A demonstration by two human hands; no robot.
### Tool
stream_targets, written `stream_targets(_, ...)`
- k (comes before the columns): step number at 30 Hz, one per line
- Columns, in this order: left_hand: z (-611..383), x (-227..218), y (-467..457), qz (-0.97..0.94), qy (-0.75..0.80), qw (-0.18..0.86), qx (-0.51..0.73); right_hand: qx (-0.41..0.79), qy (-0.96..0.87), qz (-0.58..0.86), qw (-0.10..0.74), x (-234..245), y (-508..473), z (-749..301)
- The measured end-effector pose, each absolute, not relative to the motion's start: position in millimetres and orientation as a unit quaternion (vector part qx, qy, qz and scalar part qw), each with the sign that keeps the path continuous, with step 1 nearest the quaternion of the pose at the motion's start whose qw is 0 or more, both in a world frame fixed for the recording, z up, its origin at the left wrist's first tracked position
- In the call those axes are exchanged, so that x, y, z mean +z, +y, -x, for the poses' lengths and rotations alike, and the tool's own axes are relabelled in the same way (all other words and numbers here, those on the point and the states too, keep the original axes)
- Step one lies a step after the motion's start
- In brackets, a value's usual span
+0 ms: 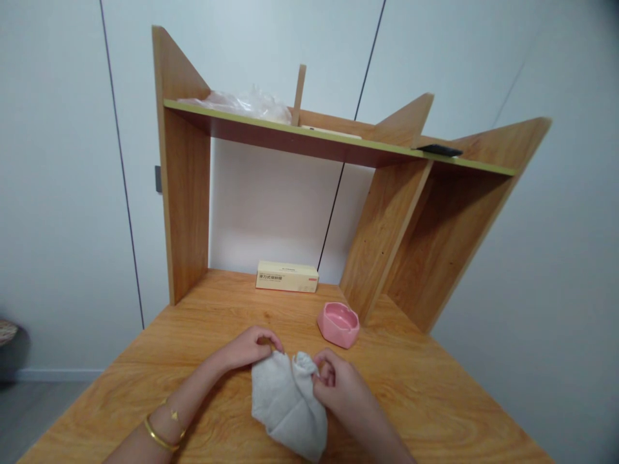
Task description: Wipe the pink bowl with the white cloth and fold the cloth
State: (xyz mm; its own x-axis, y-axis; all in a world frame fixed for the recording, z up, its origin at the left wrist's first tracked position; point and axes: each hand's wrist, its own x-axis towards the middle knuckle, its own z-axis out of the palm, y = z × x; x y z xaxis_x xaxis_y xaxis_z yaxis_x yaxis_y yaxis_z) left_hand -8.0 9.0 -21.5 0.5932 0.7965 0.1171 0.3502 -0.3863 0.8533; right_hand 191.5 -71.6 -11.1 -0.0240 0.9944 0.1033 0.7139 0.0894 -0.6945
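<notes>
A grey-white cloth hangs or rests, partly folded, at the front of the wooden desk. My left hand pinches its upper left edge, fingers curled over the rim. At the upper right, where the fabric is bunched, my right hand grips it between thumb and fingers. Just beyond the right hand stands a pink faceted bowl, perhaps an ashtray, which neither hand touches. The underside of the cloth is hidden.
The wooden desk carries a cream box at the back. Above it runs a shelf with a clear plastic bag and a flat black object. Upright panels bound the desk's rear.
</notes>
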Motion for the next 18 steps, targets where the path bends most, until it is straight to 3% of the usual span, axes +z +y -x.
stream_targets(3,10,-19,8,-0.789,0.345,0.437,0.262,0.319,-0.619,0.595,0.401,-13,-72,-219)
stream_targets(6,10,-19,7,-0.792,0.336,0.448,0.243,0.359,-0.572,0.583,0.453,-17,-80,-250)
stream_targets(14,14,-13,6,-0.832,0.291,0.444,0.162,0.39,-0.501,0.657,0.407,-43,-104,-328)
stream_targets(18,17,-14,5,-0.838,0.257,0.463,0.131,0.393,-0.47,0.659,0.437,-47,-113,-341)
